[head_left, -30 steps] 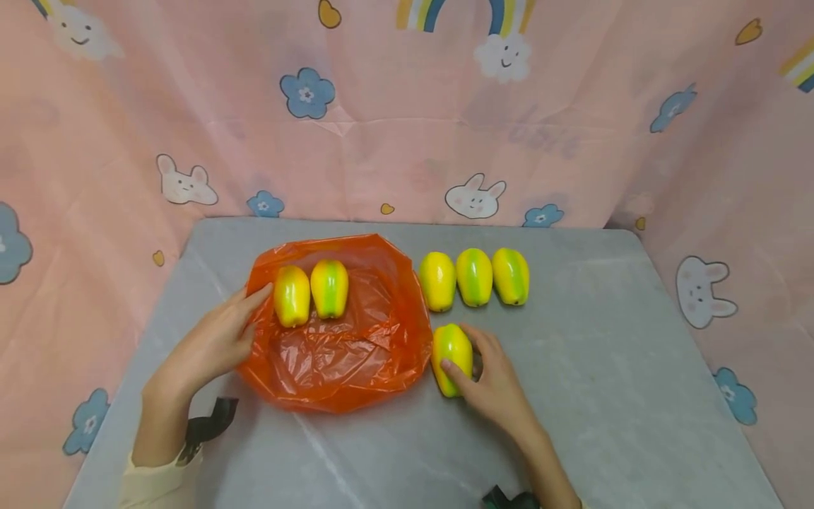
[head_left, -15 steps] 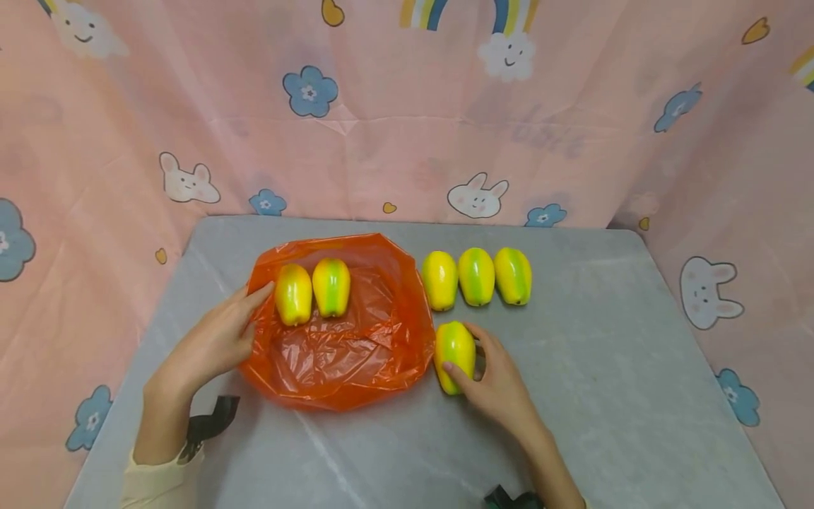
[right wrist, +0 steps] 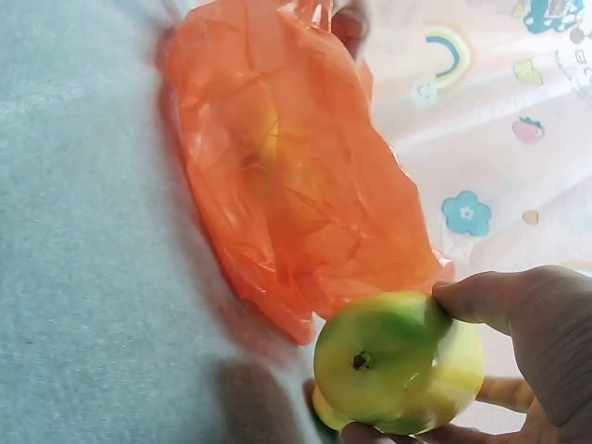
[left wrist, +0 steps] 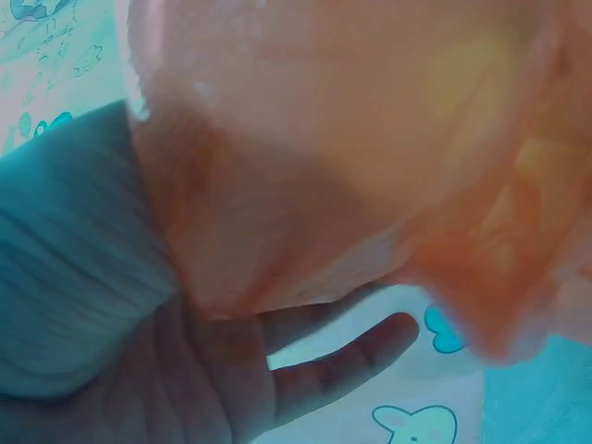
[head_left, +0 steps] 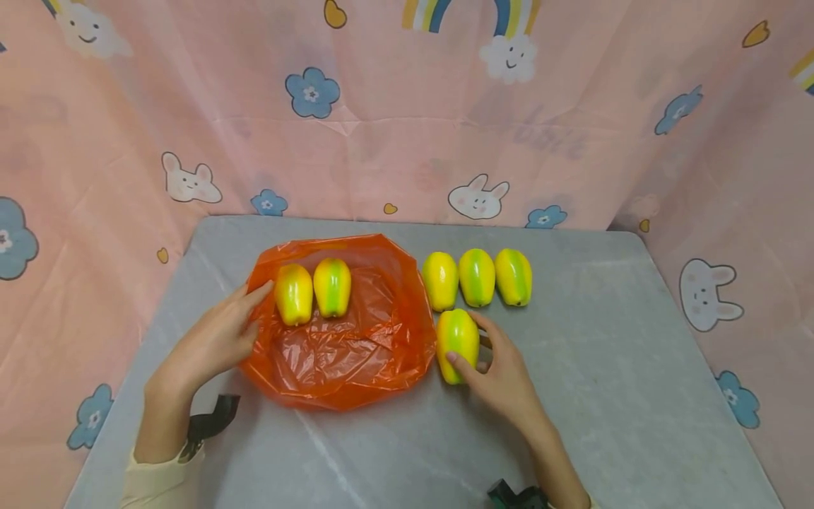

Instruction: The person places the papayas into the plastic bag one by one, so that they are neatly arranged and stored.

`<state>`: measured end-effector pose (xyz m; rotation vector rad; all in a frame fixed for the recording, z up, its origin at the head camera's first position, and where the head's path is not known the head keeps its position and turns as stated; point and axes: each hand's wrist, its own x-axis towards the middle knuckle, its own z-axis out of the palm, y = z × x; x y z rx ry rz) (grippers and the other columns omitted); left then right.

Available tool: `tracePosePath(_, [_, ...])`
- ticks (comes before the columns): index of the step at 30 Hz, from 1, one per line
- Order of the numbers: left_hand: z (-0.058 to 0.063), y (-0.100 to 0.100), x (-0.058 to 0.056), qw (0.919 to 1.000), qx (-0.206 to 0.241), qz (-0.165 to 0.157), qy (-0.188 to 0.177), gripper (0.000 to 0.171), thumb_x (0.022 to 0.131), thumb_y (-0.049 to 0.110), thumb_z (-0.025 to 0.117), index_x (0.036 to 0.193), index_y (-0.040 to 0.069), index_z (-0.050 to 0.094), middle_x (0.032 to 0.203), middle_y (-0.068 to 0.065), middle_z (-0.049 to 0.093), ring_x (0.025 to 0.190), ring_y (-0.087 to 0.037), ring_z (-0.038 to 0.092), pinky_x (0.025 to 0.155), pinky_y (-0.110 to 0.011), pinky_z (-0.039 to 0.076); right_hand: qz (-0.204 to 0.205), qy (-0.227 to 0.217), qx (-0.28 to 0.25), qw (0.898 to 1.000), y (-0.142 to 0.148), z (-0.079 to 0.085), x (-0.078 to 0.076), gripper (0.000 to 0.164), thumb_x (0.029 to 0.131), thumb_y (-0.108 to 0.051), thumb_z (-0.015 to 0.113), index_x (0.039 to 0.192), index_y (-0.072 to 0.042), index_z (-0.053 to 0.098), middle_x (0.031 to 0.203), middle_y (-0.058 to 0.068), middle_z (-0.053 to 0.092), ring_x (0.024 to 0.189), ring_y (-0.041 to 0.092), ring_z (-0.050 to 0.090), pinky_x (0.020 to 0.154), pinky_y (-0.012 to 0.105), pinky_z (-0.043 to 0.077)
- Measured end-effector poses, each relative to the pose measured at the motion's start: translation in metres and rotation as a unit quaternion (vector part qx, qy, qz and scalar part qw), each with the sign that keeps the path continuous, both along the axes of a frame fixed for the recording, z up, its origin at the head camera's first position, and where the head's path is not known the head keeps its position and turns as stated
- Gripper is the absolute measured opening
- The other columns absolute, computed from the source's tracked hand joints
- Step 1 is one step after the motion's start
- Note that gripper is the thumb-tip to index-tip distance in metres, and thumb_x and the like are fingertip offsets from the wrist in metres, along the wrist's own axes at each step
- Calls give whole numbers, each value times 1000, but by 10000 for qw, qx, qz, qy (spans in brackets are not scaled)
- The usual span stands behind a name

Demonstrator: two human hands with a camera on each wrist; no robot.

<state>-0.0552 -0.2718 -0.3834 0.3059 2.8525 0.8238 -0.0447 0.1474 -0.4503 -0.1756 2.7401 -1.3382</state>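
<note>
An orange-red plastic bag lies spread with its mouth upward on the grey table. Two yellow-green papayas, a left one and a right one, are inside it. My left hand holds the bag's left rim; in the left wrist view the thin film hides part of the hand. With thumb and fingers around it, my right hand grips another papaya just off the bag's right edge. The right wrist view shows this papaya's rounded end with a dark spot, in front of the bag.
Three more papayas stand in a row to the right of the bag, behind the gripped one. A pink patterned cloth hangs around the back and sides of the grey table.
My right hand has moved the papaya slightly away from me, toward the row. The left hand, the bag and the two papayas in it look the same.
</note>
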Motion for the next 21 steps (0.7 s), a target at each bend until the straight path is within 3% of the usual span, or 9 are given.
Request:
tracePosePath(5, [1, 1, -1, 9996, 70, 221, 178, 66, 95, -2, 62, 158, -3, 44, 169, -31, 31, 132, -49, 54, 102, -63, 58, 52, 89, -43, 9999, 1, 2, -3, 79, 94, -31, 80, 160, -13, 41, 160, 17, 49, 133, 45, 62, 92, 50, 65])
tracePosePath(8, [2, 0, -3, 9993, 57, 244, 268, 67, 93, -5, 60, 158, -3, 44, 167, -32, 33, 145, -53, 44, 113, -70, 45, 65, 99, -48, 9999, 2, 2, -4, 79, 94, -31, 80, 160, -11, 41, 161, 17, 48, 133, 45, 62, 92, 51, 65])
tracePosePath(11, [1, -1, -4, 9993, 56, 245, 288, 71, 89, -9, 58, 158, -4, 43, 166, -31, 34, 146, -53, 43, 115, -71, 42, 73, 82, -69, 9999, 2, 3, -5, 79, 94, -32, 79, 160, -11, 41, 161, 18, 48, 133, 45, 62, 92, 52, 65])
tracePosePath(21, [1, -1, -2, 9998, 64, 185, 35, 77, 88, -11, 57, 162, -2, 37, 173, -28, 24, 151, -54, 37, 115, -71, 41, 37, 116, -65, 9999, 3, 12, -9, 79, 93, -31, 80, 159, -15, 41, 158, 17, 51, 133, 43, 62, 95, 55, 64])
